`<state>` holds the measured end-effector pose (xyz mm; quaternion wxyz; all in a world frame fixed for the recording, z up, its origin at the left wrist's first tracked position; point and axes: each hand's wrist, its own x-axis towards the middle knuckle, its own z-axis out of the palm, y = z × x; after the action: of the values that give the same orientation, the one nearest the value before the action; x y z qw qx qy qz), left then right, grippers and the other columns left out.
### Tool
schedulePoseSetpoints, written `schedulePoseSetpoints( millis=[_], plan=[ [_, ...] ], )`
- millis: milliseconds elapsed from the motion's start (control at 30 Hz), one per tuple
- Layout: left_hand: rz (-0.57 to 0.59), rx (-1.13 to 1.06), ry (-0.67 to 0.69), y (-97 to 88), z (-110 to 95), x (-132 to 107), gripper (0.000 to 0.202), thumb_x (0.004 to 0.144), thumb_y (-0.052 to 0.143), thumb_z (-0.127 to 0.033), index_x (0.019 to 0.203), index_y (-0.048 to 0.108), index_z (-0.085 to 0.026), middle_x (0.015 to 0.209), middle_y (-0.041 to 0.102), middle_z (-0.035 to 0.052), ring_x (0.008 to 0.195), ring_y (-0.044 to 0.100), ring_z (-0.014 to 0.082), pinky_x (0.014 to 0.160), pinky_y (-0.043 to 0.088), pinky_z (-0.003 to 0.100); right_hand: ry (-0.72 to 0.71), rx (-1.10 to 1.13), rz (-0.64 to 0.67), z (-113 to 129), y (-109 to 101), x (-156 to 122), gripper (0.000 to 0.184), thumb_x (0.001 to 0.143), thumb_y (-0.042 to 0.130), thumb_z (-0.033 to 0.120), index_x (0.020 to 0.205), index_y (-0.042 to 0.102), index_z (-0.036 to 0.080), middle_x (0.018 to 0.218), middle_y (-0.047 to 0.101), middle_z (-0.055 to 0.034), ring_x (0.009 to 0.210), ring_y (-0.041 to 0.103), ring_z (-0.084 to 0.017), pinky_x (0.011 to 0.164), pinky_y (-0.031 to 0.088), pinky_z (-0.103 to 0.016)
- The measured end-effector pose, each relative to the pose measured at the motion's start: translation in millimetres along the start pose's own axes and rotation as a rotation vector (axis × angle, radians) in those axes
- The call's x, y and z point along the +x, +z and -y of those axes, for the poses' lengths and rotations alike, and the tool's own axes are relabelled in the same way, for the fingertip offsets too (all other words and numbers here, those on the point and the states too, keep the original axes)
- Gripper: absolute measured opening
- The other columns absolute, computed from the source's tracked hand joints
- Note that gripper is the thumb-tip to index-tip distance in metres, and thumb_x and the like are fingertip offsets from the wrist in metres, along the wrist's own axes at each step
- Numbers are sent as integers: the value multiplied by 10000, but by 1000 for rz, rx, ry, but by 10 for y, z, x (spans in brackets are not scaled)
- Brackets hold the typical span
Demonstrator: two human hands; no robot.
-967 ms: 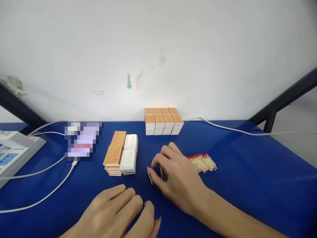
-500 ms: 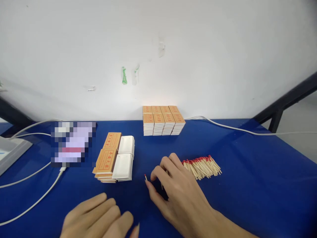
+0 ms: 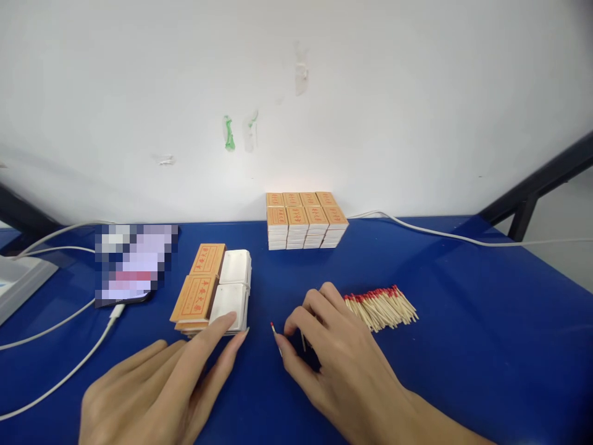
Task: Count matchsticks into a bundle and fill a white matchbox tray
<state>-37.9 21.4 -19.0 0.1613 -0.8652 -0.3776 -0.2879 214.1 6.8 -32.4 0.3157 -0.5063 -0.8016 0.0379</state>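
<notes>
Red-tipped wooden matchsticks (image 3: pixel 274 329), a few only, are pinched between the thumb and fingertips of the right hand (image 3: pixel 340 371). They sit low over the blue table (image 3: pixel 463 352), left of the loose matchstick pile (image 3: pixel 382 304). The left hand (image 3: pixel 157 389), flat, fingers extended and holding nothing, has advanced from the near edge. Its index fingertip now touches the front stack of white card trays (image 3: pixel 229 301), beside the orange card sleeves (image 3: pixel 199 295).

- The blue surface (image 3: pixel 463 346) holds everything here.
- A block of orange boxes (image 3: pixel 306 219) sits at the back edge.
- Closer, small stacks of boxes (image 3: pixel 213 290), orange and white, sit side by side, touching.
- A pile of matches (image 3: pixel 382 306) lies on the right (one match (image 3: pixel 273 327) is apart, to its left).
- A phone (image 3: pixel 134 266) and a white cable (image 3: pixel 115 311) lie on the left.
</notes>
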Motion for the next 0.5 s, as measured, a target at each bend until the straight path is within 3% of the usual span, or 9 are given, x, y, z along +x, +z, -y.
schedulePoseSetpoints(
  millis=[133, 333, 500],
  plan=[
    [-35, -70, -13, 24, -4, -112, 278, 1180, 560, -234, 1368, 747, -149, 850, 868, -3, 604, 811, 155, 615, 585, 326, 8, 2, 13, 5, -27, 8, 215, 1080, 635, 152, 871, 663, 193, 871, 608, -53, 850, 503, -245, 761, 474, -434],
    [-92, -98, -16, 45, -14, -108, 246, 1140, 610, -149, 1304, 792, -167, 782, 838, -24, 543, 765, 142, 573, 562, 342, 22, -6, 3, 19, -30, 6, 234, 1082, 629, 149, 856, 676, 192, 868, 601, -59, 851, 500, -249, 745, 475, -436],
    [-5, -128, -23, -18, 15, -173, 274, 1149, 573, -153, 1337, 771, -179, 899, 878, -8, 619, 802, 139, 616, 590, 316, 17, -7, 1, 22, -25, -6, 251, 1082, 617, 137, 845, 680, 191, 857, 593, -59, 834, 497, -245, 744, 471, -434]
  ],
)
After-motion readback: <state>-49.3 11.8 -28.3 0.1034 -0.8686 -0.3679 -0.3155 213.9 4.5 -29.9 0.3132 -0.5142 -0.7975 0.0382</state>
